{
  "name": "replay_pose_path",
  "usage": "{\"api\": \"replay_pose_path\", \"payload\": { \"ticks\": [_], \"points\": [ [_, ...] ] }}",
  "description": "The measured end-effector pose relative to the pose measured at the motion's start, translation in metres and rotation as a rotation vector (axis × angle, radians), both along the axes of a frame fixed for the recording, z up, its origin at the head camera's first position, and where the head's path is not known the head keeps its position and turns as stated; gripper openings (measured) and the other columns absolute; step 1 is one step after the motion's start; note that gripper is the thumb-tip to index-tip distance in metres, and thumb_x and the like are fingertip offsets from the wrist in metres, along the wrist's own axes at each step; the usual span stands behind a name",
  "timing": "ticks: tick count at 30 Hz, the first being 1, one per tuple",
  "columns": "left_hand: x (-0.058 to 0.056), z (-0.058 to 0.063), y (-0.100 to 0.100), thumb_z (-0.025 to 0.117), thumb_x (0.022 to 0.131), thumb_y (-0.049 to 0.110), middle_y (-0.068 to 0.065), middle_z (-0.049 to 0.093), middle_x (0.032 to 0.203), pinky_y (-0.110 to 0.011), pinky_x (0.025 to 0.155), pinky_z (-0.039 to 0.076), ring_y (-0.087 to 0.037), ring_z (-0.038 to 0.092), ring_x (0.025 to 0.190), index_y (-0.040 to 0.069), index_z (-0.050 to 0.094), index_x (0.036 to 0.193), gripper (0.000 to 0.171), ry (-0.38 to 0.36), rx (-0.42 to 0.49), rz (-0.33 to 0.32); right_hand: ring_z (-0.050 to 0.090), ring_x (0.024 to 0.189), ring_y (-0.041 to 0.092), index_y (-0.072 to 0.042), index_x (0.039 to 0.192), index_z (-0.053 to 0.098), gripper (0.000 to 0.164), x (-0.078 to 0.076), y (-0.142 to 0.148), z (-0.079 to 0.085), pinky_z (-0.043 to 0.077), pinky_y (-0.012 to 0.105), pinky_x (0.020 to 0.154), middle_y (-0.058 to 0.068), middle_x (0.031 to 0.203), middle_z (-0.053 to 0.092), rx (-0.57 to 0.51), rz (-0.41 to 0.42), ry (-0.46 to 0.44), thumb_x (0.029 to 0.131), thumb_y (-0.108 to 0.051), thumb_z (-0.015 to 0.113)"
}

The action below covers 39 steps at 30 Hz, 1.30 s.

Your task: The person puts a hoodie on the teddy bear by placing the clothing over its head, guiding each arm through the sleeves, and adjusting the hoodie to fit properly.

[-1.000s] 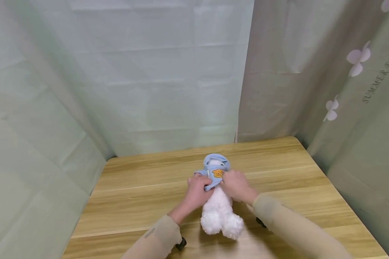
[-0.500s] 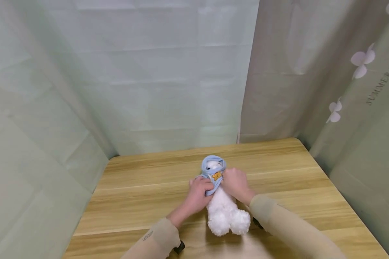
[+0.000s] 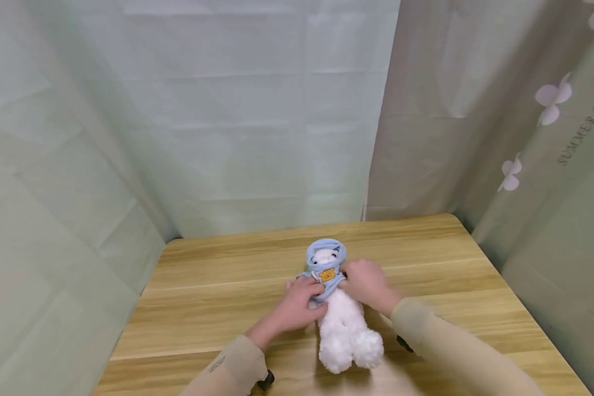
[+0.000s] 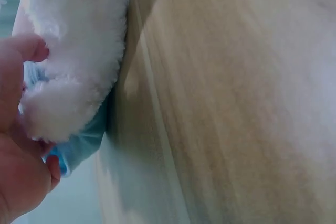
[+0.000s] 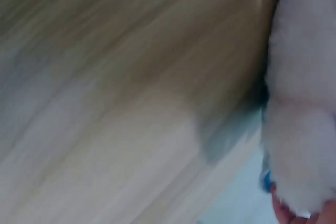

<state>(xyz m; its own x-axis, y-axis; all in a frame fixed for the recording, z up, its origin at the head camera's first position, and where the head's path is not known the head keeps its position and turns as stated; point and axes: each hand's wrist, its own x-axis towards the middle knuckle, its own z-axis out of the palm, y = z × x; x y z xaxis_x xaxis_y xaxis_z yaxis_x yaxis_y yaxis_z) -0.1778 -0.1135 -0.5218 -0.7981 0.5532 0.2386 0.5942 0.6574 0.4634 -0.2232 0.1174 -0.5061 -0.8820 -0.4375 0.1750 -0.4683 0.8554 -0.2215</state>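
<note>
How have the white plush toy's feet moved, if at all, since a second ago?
Yes: in the head view, the feet have swung right relative to the table.

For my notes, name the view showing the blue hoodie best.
Head: it shows the hoodie front-on, with hood and bear picture. Left wrist shows blue patches behind the toy; right wrist, at most a blue sliver.
</note>
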Motion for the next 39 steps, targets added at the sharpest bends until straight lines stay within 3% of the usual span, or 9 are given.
{"api": "replay_pose_path", "payload": {
  "ticks": [4, 10, 13, 16, 21, 24, 29, 33, 39],
  "points": [
    [0.001, -0.005, 0.006, 0.079, 0.094, 0.022, 0.008, 0.051, 0.089, -0.036, 0.079, 0.028, -0.018, 0.052, 0.095, 0.022, 0.048, 0.076, 0.035, 0.098, 0.030, -0.045, 0.054, 0.055, 0.021, -0.018, 0.062, 0.048, 0.034, 0.006, -0.009, -0.001, 0.050, 0.043, 0.052, -0.001, 0.059, 0.051, 0.071, -0.076, 0.102, 0.085, -0.018, 0.074],
    [-0.001, -0.008, 0.010, 0.083, 0.089, 0.017, 0.006, 0.054, 0.087, -0.035, 0.078, 0.029, -0.021, 0.054, 0.096, 0.020, 0.049, 0.076, 0.036, 0.185, 0.054, -0.035, 0.062, 0.061, 0.023, -0.016, 0.066, 0.057, 0.025, 0.002, -0.010, -0.005, 0.051, 0.044, 0.052, 0.003, 0.066, 0.061, 0.015, -0.079, 0.066, 0.087, -0.016, 0.072],
    [-0.001, -0.009, 0.005, 0.080, 0.091, 0.024, 0.009, 0.053, 0.088, -0.036, 0.078, 0.028, -0.018, 0.051, 0.092, 0.021, 0.051, 0.083, 0.030, 0.099, 0.052, 0.028, 0.061, 0.067, 0.016, -0.019, 0.080, 0.067, 0.012, -0.003, 0.003, -0.004, 0.051, 0.038, 0.058, -0.003, 0.075, 0.066, -0.101, 0.049, -0.035, 0.090, -0.015, 0.074],
    [-0.001, -0.009, -0.003, 0.079, 0.092, 0.031, 0.010, 0.057, 0.094, -0.038, 0.081, 0.028, -0.015, 0.049, 0.092, 0.022, 0.057, 0.091, 0.024, -0.014, 0.076, 0.080, 0.057, 0.072, 0.011, -0.020, 0.095, 0.070, 0.005, -0.008, 0.025, -0.002, 0.049, 0.033, 0.064, -0.008, 0.081, 0.064, -0.220, 0.261, -0.175, 0.096, -0.019, 0.076],
    [-0.004, -0.005, -0.024, 0.073, 0.093, 0.028, 0.009, 0.064, 0.100, -0.040, 0.086, 0.032, -0.016, 0.053, 0.096, 0.020, 0.067, 0.104, 0.014, -0.158, 0.131, 0.039, 0.065, 0.098, 0.014, -0.015, 0.116, 0.070, 0.026, -0.010, 0.060, 0.000, 0.056, 0.041, 0.088, -0.009, 0.106, 0.068, -0.273, 0.489, -0.339, 0.095, -0.026, 0.080],
    [-0.007, -0.001, -0.037, 0.067, 0.097, 0.022, 0.005, 0.066, 0.107, -0.043, 0.092, 0.041, -0.019, 0.056, 0.101, 0.016, 0.071, 0.111, 0.016, -0.284, 0.208, -0.040, 0.065, 0.115, 0.018, -0.012, 0.128, 0.069, 0.041, -0.010, 0.069, -0.002, 0.053, 0.046, 0.100, -0.006, 0.122, 0.068, -0.240, 0.521, -0.341, 0.092, -0.023, 0.083],
    [-0.012, 0.001, -0.048, 0.068, 0.102, 0.022, 0.003, 0.066, 0.117, -0.038, 0.096, 0.049, -0.016, 0.060, 0.106, 0.016, 0.069, 0.122, 0.020, -0.465, 0.224, -0.117, 0.065, 0.110, 0.014, -0.013, 0.124, 0.070, 0.035, -0.008, 0.069, -0.009, 0.055, 0.044, 0.097, -0.006, 0.117, 0.069, -0.234, 0.528, -0.275, 0.091, -0.016, 0.082],
    [-0.013, -0.002, -0.047, 0.079, 0.098, 0.025, 0.003, 0.063, 0.109, -0.035, 0.088, 0.050, -0.019, 0.059, 0.099, 0.019, 0.066, 0.122, 0.028, -0.482, 0.171, -0.133, 0.063, 0.100, 0.009, -0.016, 0.115, 0.069, 0.028, -0.005, 0.066, -0.014, 0.057, 0.038, 0.089, -0.011, 0.107, 0.067, -0.271, 0.507, -0.241, 0.090, -0.011, 0.081],
    [-0.010, -0.009, -0.037, 0.087, 0.093, 0.025, 0.003, 0.058, 0.097, -0.029, 0.078, 0.049, -0.018, 0.056, 0.091, 0.018, 0.061, 0.110, 0.032, -0.415, 0.193, -0.113, 0.052, 0.079, 0.003, -0.020, 0.103, 0.064, 0.020, -0.001, 0.060, -0.022, 0.050, 0.026, 0.070, -0.014, 0.092, 0.057, -0.267, 0.473, -0.192, 0.091, -0.010, 0.078]
  ]
}}
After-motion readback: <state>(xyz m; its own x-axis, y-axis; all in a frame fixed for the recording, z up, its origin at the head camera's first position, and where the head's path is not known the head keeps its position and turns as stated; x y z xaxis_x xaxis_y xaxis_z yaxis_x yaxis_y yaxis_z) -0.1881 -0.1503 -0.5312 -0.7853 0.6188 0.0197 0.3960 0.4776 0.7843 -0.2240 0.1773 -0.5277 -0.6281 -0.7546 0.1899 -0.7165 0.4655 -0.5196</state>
